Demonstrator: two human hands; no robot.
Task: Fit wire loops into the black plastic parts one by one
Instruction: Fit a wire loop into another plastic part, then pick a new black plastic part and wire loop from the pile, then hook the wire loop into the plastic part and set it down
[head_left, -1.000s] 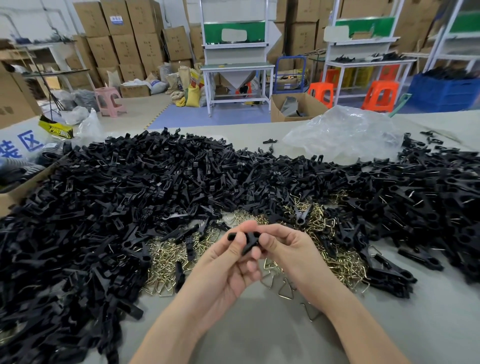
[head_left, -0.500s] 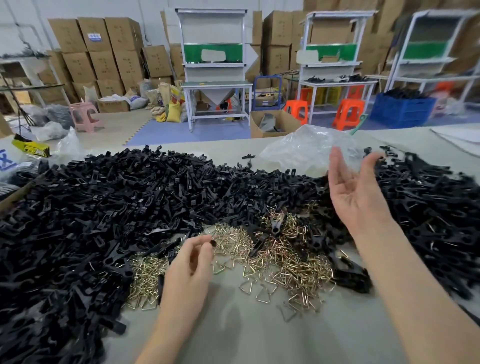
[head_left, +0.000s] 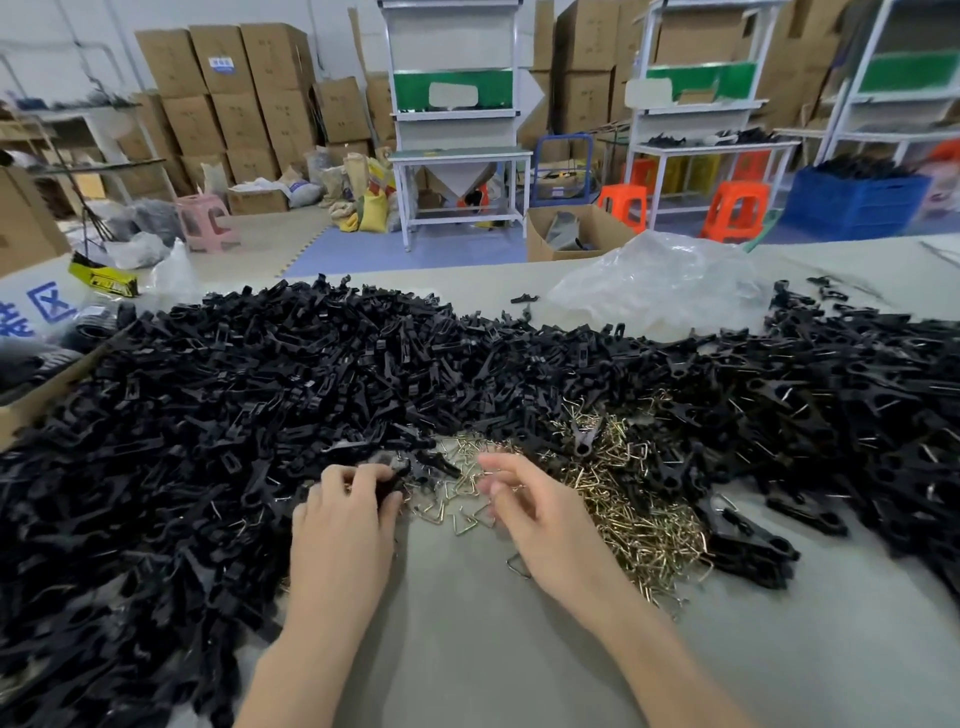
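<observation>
Counter (head_left: 467, 649): grey, bearing a broad heap of black plastic parts (head_left: 234, 395); a pile of wire loops (head_left: 623, 519) lies at the heap's near edge.
Left hand (head_left: 343, 525): fingers curled round one black part (head_left: 387, 488) at the heap's edge.
Right hand (head_left: 540, 519): loosely curled over the loops, blurred; whether it grips anything cannot be told.

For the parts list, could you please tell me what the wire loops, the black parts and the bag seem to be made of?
Wire loops: bent metal wire, brassy-gold, glinting. Black parts: probably moulded plastic, dull sheen, uniform colour. Bag: thin clear plastic film, crinkled and translucent.
</observation>
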